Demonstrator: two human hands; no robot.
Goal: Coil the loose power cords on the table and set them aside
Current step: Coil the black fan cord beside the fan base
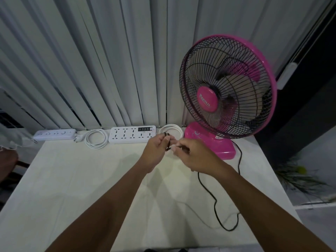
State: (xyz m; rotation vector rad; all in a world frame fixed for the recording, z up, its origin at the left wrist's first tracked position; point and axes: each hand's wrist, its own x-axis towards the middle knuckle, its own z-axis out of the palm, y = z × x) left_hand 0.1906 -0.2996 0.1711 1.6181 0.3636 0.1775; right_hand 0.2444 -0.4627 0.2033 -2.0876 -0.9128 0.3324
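The fan's black power cord (pixel 215 204) trails from the pink base across the table's right side in a loose curve. My left hand (pixel 157 151) is closed on small black loops of this cord near the back of the table. My right hand (pixel 190 153) pinches the cord right beside it, fingertips almost touching the left hand. Two white cords lie coiled at the back: one coil (pixel 96 139) between the two power strips, another coil (pixel 171 131) behind my hands, partly hidden.
A pink table fan (pixel 227 88) stands at the back right. A large white power strip (pixel 131 137) and a smaller one (pixel 55 134) lie along the back edge under vertical blinds. The pale table (pixel 81 179) drops off at left and right.
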